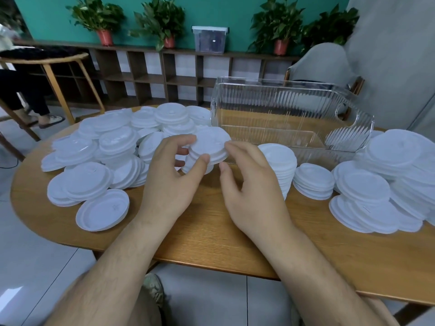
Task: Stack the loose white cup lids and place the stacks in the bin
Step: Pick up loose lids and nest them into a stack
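Note:
My left hand (171, 177) pinches a small stack of white lids (209, 147) between thumb and fingers, just above the wooden table (211, 231). Beside it, my right hand (251, 184) touches the stack's right edge with curled fingers. The clear ribbed bin (289, 100) stands right behind the stack and holds no lids that I can see. Loose lids lie heaped at the left (98, 156) and at the right (388, 180). Two neat stacks (280, 163) (314, 181) stand in front of the bin.
A single lid (103, 210) lies upside down near the table's front left edge. Behind the table are a low shelf with potted plants (169, 22), a grey chair (322, 62), and a seated person's legs (35, 102) at far left.

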Tool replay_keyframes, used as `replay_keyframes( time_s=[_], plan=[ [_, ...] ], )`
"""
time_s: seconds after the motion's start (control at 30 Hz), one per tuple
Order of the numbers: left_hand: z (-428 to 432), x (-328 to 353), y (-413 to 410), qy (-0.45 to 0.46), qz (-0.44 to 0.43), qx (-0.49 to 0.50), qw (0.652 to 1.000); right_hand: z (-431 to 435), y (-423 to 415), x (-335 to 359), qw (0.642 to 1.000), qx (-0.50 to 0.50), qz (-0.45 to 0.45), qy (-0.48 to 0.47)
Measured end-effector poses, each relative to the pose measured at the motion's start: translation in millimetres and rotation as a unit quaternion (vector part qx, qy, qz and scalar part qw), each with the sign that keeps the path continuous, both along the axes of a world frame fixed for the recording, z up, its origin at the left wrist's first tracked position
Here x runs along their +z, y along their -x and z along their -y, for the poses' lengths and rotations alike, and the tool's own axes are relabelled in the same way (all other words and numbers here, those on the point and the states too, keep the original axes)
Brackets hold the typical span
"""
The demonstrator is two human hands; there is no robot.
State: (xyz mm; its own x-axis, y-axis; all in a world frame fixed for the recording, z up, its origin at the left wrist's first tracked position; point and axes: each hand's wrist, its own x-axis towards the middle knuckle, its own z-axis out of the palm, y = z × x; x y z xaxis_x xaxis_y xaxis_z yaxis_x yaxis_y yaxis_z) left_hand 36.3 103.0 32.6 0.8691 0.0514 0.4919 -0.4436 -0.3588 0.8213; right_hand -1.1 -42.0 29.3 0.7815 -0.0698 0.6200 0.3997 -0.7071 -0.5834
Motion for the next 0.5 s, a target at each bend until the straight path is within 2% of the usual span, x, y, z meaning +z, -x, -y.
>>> replay_keyframes(
  time_s=[0.27,0.5],
  plan=[
    [45,10,5,0.082,-0.012,-0.074,0.994,43,20,14,0.997,-0.062,0.053,0.008],
    [85,9,3,0.077,-0.013,-0.111,0.991,81,26,12,0.994,-0.105,0.038,-0.009]
  ],
)
